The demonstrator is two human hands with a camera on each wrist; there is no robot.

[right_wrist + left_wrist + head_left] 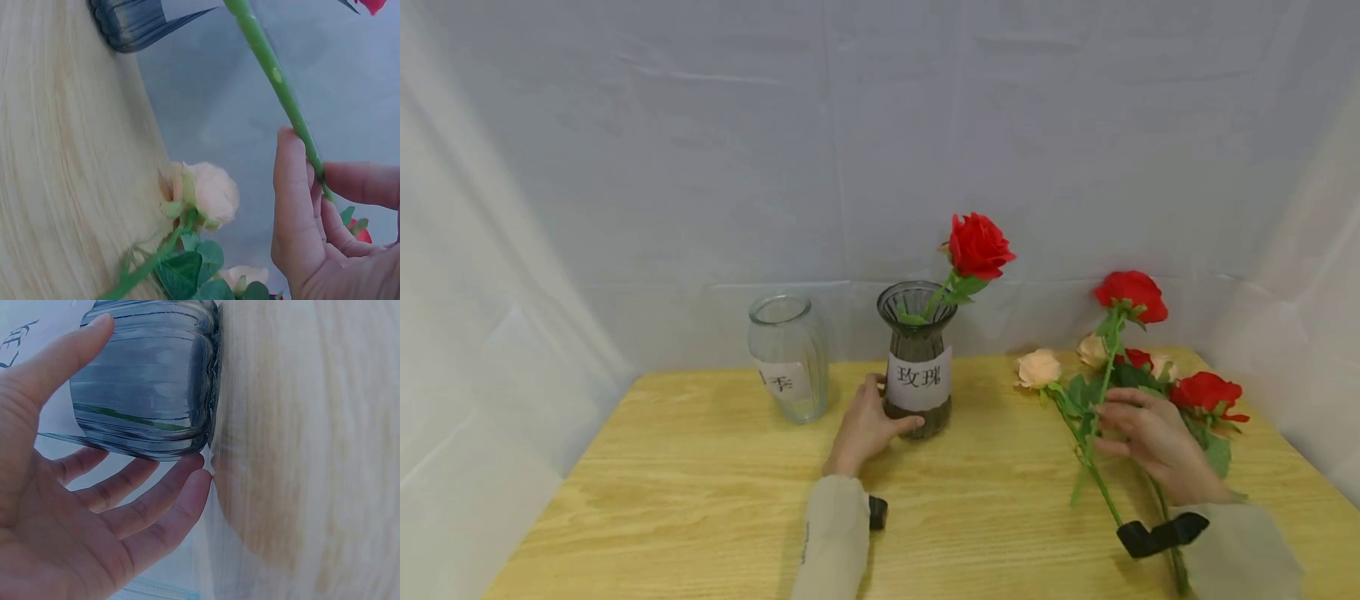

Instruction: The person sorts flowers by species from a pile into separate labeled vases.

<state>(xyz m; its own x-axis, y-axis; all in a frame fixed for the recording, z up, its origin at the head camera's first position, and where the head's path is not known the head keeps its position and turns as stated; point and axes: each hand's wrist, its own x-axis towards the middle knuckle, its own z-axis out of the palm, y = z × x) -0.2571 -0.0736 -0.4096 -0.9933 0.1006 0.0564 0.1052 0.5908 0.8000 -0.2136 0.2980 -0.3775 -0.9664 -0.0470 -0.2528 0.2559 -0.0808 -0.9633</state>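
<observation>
1. Both hands are busy: my left hand [868, 425] grips the grey glass vase [917, 340] low down, thumb in front; from the head, most of its fingers hide behind the glass.
2. My right hand [1153, 429] pinches the stem [1107, 367] of a red rose [1133, 296], raised at the right; I cannot make out its lower end, and the right wrist view cuts the stem at the top edge.
3. One red rose [979, 247] stands in the grey vase, its lower stem blurred through the glass.
4. To the left, the clear glass vase [790, 354] has a label [784, 381] turned partly away, its first character cut off.
5. Peach roses [1039, 368] and red roses [1208, 392] lie overlapping on the table [700, 492], partly covered by my right hand.
</observation>
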